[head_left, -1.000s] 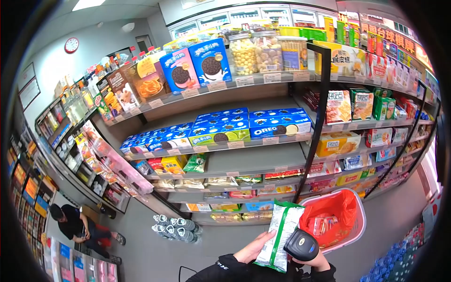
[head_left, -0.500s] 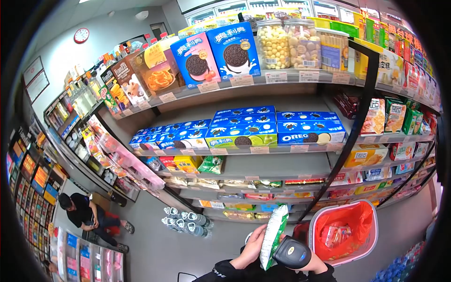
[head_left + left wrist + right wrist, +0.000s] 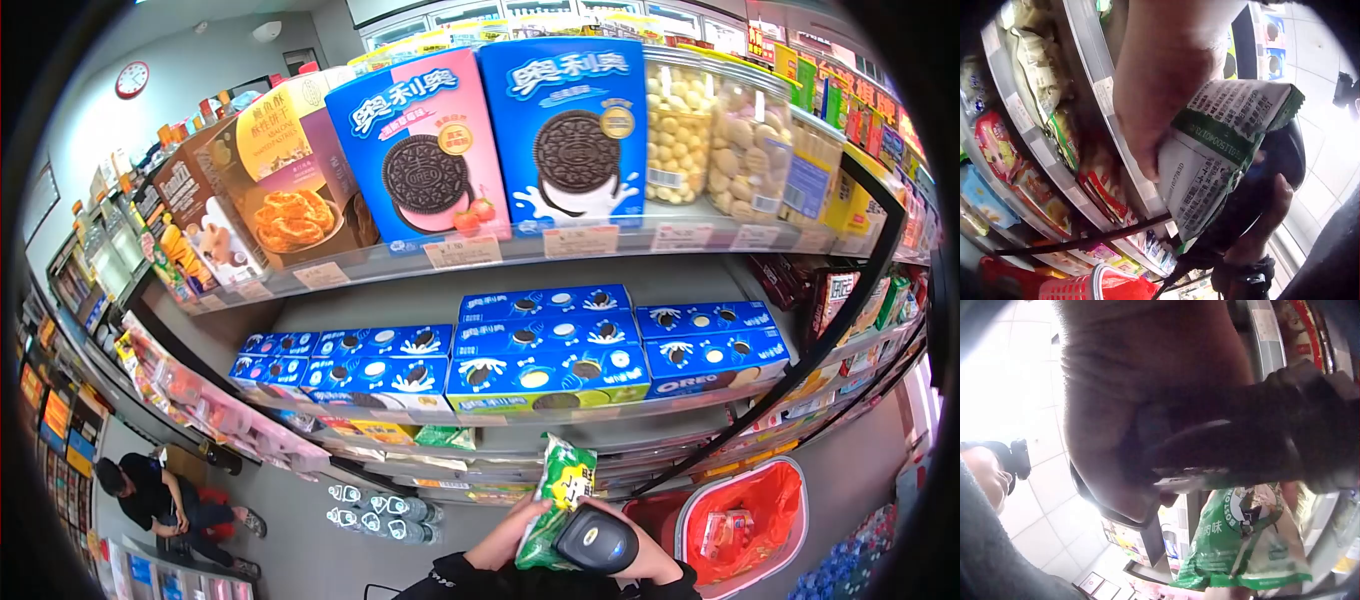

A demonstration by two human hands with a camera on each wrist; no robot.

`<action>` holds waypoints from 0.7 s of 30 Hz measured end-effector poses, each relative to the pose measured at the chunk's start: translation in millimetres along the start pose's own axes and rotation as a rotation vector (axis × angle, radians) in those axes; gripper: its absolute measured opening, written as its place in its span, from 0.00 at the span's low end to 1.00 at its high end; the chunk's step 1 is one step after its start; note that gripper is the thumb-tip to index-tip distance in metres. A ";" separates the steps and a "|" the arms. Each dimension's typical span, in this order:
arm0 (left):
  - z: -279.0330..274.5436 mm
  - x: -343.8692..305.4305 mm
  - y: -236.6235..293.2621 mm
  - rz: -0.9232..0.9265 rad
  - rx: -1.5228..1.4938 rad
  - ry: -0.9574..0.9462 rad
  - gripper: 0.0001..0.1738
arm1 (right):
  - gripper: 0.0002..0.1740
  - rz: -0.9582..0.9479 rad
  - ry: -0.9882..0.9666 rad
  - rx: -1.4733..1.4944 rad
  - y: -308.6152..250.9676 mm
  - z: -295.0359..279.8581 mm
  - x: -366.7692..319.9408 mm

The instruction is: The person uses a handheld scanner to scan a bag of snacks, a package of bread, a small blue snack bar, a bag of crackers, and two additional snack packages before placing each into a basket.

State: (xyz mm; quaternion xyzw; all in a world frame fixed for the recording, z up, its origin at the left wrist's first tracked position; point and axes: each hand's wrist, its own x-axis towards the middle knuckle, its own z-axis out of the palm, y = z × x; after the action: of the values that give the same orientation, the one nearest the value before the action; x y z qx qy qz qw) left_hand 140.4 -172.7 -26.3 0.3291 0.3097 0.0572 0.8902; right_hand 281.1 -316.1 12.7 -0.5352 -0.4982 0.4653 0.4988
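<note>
The left hand has its grip closed around one green-and-white snack bag, and the right hand has its grip wrapped round one black barcode scanner. The bag is between the hands, just beside the scanner head, in front of the shelf rack; whether the two touch, I cannot tell. Near the right hand stands one red-lined basket with red packets inside, too small to count. The top shelf carries two large upright Oreo boxes and, right of them, two round clear jars.
</note>
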 end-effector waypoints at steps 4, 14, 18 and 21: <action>-40.1 19.1 31.8 -0.201 -0.108 -0.019 0.21 | 0.44 -0.016 0.283 0.062 -0.3 9.3 29.9; -34.2 33.3 91.9 0.032 -0.093 0.020 0.25 | 0.35 -0.023 0.194 -0.058 16.5 16.0 56.4; -33.5 50.5 100.3 0.125 -0.098 -0.116 0.21 | 0.35 -0.017 0.233 -0.072 20.3 19.1 65.1; -42.6 66.9 100.3 0.238 0.080 -0.118 0.21 | 0.36 -0.004 0.252 -0.069 17.4 13.9 76.4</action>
State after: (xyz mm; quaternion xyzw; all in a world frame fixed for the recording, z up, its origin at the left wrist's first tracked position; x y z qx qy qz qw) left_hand 179.2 -50.9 -23.6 0.4015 0.2176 0.1307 0.8800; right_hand 273.8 -239.0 -5.8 -0.6053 -0.4487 0.3759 0.5395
